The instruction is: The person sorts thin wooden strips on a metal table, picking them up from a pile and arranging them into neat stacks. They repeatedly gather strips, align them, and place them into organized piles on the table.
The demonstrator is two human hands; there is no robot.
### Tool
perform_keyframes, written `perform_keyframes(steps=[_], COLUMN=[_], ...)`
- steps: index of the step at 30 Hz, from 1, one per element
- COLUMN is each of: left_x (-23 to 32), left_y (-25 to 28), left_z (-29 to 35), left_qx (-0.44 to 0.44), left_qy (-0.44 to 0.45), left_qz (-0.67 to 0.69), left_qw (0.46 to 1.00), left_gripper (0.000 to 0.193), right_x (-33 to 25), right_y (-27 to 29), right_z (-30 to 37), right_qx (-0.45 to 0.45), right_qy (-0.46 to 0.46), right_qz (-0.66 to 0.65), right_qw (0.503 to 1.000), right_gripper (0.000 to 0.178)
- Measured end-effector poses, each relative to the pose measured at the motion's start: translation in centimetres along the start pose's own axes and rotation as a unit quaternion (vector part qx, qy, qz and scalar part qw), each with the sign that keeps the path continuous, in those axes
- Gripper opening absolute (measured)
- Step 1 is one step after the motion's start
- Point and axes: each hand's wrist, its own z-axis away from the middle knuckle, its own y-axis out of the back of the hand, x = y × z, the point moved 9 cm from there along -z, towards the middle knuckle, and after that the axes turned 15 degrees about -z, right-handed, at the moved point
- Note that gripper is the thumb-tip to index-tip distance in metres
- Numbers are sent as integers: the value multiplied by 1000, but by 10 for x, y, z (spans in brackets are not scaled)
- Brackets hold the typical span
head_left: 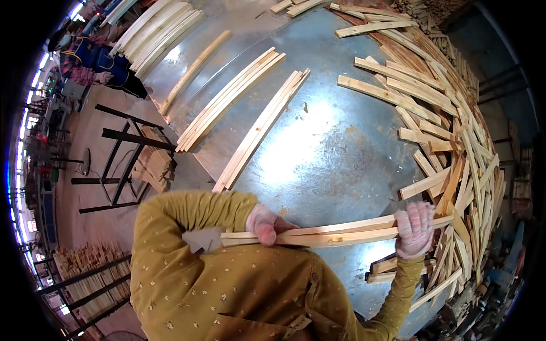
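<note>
Two pale wooden strips [341,234] lie side by side across the front of my body, at the near edge of a metal table [352,153]. My left hand [267,224], in a pinkish knit glove, is closed round them toward their left end. Near their right end my right hand [414,228], gloved alike, wraps over them from above, fingers bent. The strips' right tips reach the edge of a heap of loose strips [472,170]. Past my left forearm, a pair of strips [264,131] rests on the tabletop.
Further left on the table lie a bundle of strips [230,99] and a single strip [196,71]. A larger row [162,34] sits at the far left, beside another person [96,59]. Black metal racks [122,153] stand on the floor at left, and stacked strips [94,278] fill the lower left.
</note>
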Motion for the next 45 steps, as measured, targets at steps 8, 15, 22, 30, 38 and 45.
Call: perform_keyframes(steps=[8, 15, 22, 30, 38, 45], left_x=[26, -163, -105, 30, -8, -38], left_y=[83, 136, 105, 150, 130, 120], left_z=[50, 43, 5, 154, 129, 113], left_qx=[269, 511, 485, 489, 534, 541], left_qy=[194, 279, 250, 585, 288, 116], left_qz=[-112, -122, -186, -497, -182, -15], left_qw=[937, 804, 817, 415, 774, 833], left_gripper=[41, 80, 90, 93, 89, 103], right_x=[156, -72, -77, -86, -93, -91], right_y=[-81, -319, -331, -336, -351, -359], right_z=[113, -6, -6, -27, -90, -99], right_qx=[313, 23, 106, 157, 126, 186], right_qy=[-488, -597, -569, -586, -598, -556], right_qz=[-632, -551, -658, -747, -678, -770], right_qw=[515, 582, 481, 271, 409, 254], right_gripper=[38, 69, 81, 56, 83, 64])
